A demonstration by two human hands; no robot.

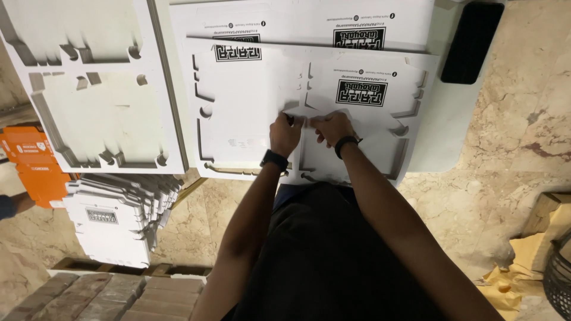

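Tearing is the risk at centre frame, since left hand (285, 134) and right hand (331, 127) both pinch (fingers closed) the white die-cut cardboard sheet (250, 113) along its thin cut tabs.

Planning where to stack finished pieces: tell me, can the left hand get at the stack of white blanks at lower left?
Probably yes. The left hand rests on the die-cut sheet, and the stack of white blanks lies low on that side with nothing between them, though it may need a bend down.
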